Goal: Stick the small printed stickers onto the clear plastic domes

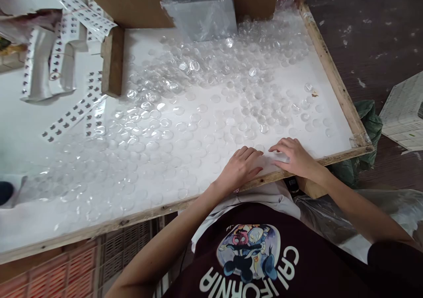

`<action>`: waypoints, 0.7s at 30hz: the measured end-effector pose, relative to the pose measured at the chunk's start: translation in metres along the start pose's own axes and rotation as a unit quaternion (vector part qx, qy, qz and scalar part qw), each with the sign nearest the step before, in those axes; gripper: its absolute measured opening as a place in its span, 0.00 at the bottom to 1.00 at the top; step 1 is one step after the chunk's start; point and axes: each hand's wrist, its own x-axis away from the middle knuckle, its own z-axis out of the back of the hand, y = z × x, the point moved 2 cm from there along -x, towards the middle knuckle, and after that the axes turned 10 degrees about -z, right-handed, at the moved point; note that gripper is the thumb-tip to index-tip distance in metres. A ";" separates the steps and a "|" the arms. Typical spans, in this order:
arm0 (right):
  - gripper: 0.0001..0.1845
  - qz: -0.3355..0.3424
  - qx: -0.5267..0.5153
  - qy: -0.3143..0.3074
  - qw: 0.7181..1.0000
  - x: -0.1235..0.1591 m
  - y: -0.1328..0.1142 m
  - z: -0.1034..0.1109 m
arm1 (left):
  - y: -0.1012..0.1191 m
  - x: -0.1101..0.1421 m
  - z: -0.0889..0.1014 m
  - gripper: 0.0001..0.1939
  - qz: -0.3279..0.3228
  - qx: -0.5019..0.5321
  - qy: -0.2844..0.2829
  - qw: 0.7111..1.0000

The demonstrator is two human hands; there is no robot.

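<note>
Several clear round glass domes (185, 113) lie spread over a white tray table with a wooden rim (333, 80). My left hand (239, 168) rests near the front rim, fingers curled and pressed down on the surface. My right hand (294, 157) lies just to its right, fingers bent over a small flat clear piece (276, 158) between the two hands. Both hands touch that piece; what it is exactly I cannot make out.
A stack of clear plastic bags (200, 12) leans on a cardboard wall at the back. Strips of small printed stickers (71, 113) and a wooden block (112, 60) lie at the left. A green bag (366, 126) hangs off the right corner.
</note>
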 end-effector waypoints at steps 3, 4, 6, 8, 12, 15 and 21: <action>0.13 -0.009 0.025 0.014 1.000 0.004 0.007 0.003 | 0.002 -0.006 -0.001 0.15 -0.029 -0.026 -0.041 0.998; 0.13 -0.008 0.036 0.010 0.999 0.005 0.008 0.003 | 0.003 -0.009 -0.003 0.13 -0.044 -0.036 -0.056 0.997; 0.14 -0.001 0.051 -0.008 0.999 0.008 0.010 0.002 | 0.004 -0.013 -0.005 0.07 -0.072 -0.051 -0.079 0.993; 0.14 0.002 0.054 -0.018 0.998 0.011 0.010 0.002 | 0.003 -0.014 -0.007 0.07 -0.089 -0.062 -0.090 0.990; 0.12 -0.011 0.028 0.000 1.000 0.012 0.017 0.009 | 0.001 -0.010 -0.004 0.11 -0.083 -0.059 -0.108 0.989; 0.10 -0.025 0.019 0.042 0.999 0.010 0.024 0.016 | 0.003 -0.007 0.000 0.12 -0.055 0.005 -0.097 0.994; 0.10 0.006 0.048 0.071 0.996 0.004 0.024 0.012 | 0.006 -0.007 0.005 0.07 0.190 0.284 -0.040 0.939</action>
